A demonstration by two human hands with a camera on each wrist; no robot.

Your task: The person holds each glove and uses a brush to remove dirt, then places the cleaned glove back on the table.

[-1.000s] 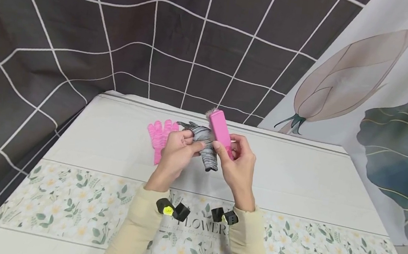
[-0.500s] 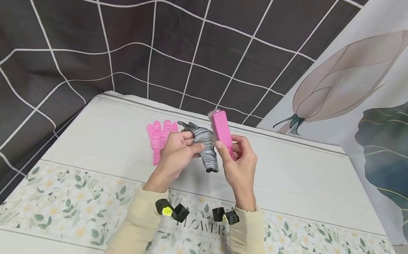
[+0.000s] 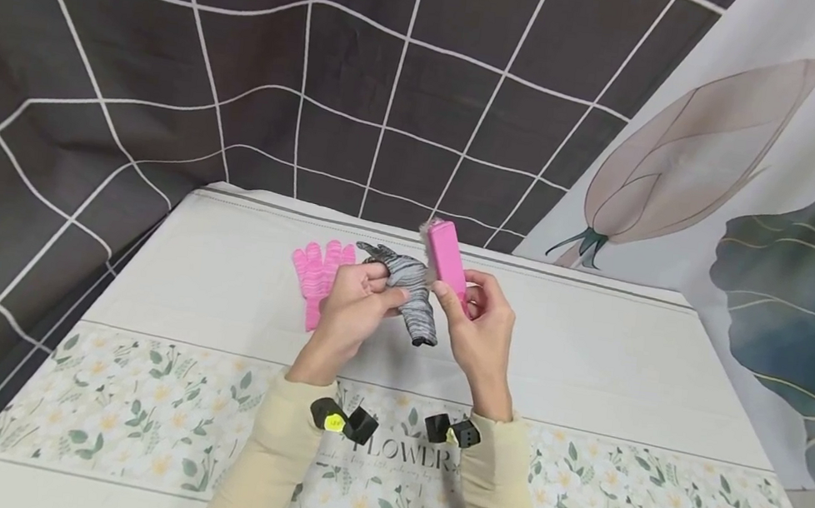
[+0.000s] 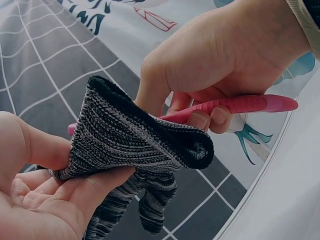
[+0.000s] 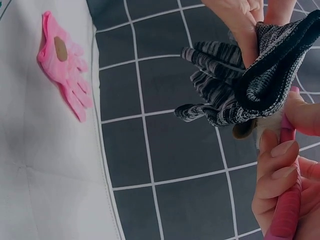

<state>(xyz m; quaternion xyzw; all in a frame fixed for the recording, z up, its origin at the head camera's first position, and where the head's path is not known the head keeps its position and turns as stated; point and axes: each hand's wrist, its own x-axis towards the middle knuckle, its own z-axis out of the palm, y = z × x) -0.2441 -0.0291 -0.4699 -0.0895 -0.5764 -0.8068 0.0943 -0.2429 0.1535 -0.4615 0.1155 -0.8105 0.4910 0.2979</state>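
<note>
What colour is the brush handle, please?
The handle is pink, clearest in the left wrist view.

The grey glove (image 3: 415, 282) is of knitted cloth, matt and slightly rough, with the rows of yarn clearly raised. The brush (image 3: 446, 260) seems to me plastic, smooth on its back, with fine ridges on the handle; its bristles (image 3: 427, 229) look fuzzy. The pink glove (image 3: 314, 279) is also matt knit. From here, the table cover (image 3: 594, 342) looks smooth, the dark curtain (image 3: 353, 72) is matt cloth, and the 2 sleeves (image 3: 264, 456) are of soft, dull fabric.
</note>
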